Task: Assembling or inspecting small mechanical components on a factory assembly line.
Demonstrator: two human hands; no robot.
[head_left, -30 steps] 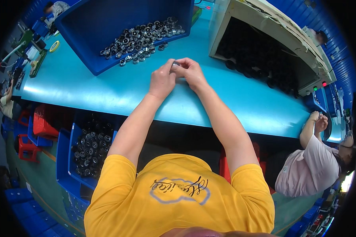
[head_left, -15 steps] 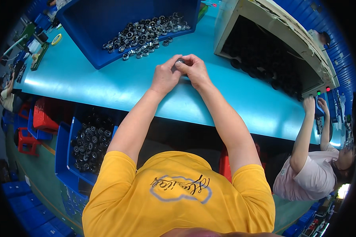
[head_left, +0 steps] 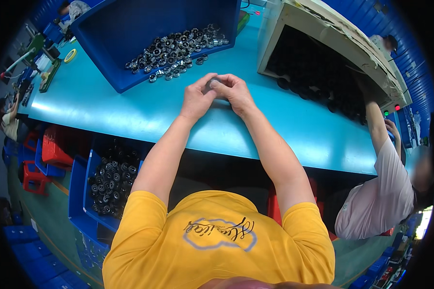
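Over the turquoise table [head_left: 144,103], both hands meet around a small round dark part [head_left: 210,84], mostly hidden by fingers. My left hand [head_left: 197,98] grips it from the left. Closed on its other side is my right hand [head_left: 236,94], with the thumb lying across it. Just beyond my hands, several shiny silver-and-black round parts [head_left: 171,50] lie heaped in the tipped mouth of a blue bin [head_left: 101,41], some spilling onto the table.
On the right stands a cream box-like housing [head_left: 270,45] filled with black round parts [head_left: 308,72]; a co-worker's arm [head_left: 376,118] reaches into it. Below the table's left edge, a blue crate [head_left: 87,192] holds black wheels [head_left: 112,180]. Red stools [head_left: 57,150] stand farther left.
My hands stay together on the small part, having shifted slightly. The co-worker at right has leaned in and put an arm into the housing.
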